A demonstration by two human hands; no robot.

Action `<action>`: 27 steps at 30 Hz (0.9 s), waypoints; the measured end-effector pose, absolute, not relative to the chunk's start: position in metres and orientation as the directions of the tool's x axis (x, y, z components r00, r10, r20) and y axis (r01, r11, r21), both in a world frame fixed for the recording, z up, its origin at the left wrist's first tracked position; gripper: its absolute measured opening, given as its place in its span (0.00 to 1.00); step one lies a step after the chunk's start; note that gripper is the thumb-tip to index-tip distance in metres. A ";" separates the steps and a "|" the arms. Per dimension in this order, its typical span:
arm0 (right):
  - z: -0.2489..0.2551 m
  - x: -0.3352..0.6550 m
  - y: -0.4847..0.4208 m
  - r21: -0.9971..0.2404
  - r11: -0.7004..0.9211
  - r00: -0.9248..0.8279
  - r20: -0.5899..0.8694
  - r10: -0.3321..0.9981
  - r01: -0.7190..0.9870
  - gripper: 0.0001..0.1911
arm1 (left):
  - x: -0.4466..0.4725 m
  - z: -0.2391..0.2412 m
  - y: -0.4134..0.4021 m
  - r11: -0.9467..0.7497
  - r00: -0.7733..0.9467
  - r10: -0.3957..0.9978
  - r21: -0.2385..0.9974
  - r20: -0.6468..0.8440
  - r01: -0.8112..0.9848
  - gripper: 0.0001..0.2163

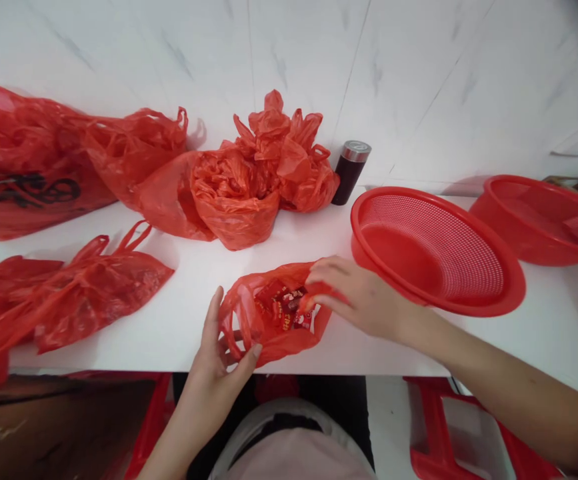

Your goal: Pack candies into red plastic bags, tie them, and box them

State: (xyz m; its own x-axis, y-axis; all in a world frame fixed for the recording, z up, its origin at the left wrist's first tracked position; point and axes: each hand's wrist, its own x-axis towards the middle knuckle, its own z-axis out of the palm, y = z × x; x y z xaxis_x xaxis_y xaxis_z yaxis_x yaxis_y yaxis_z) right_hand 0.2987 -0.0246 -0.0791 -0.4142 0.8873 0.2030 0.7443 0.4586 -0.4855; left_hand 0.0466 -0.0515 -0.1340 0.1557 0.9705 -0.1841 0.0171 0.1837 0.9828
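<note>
A red plastic bag (289, 348) stands with its mouth spread on the white table in front of me. Several small wrapped packets (286, 307), red with yellow and white print, lie inside it. My left hand (221, 367) holds the bag's left side, thumb in front and some fingers behind the film. At the right rim, the bent fingers of my right hand (351, 293) pinch part of the bag. The fingertips are partly hidden, so anything else in them does not show.
Tied red bags (103, 293) lie at left, and more bunched bags (236, 213) line the wall. A dark tumbler (351, 173) stands behind. To the right are a red perforated basket (419, 260) and a red basin (519, 233). Red stools (431, 427) are below the white table (359, 347).
</note>
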 end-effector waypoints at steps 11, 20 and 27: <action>-0.108 0.313 -0.045 -0.019 0.531 -0.519 -0.245 0.819 0.847 0.15 | 0.019 -0.156 -0.060 0.374 0.114 0.924 0.925 -0.365 -0.068 0.13; -0.142 0.290 -0.037 0.036 0.429 -0.421 -0.134 0.897 0.903 0.27 | 0.021 -0.131 -0.063 0.468 0.273 0.878 0.824 -0.393 -0.319 0.09; -0.131 0.285 -0.033 0.002 0.360 -0.360 -0.022 0.933 0.933 0.19 | 0.007 -0.106 -0.062 0.491 0.211 0.870 0.752 -0.445 -0.439 0.09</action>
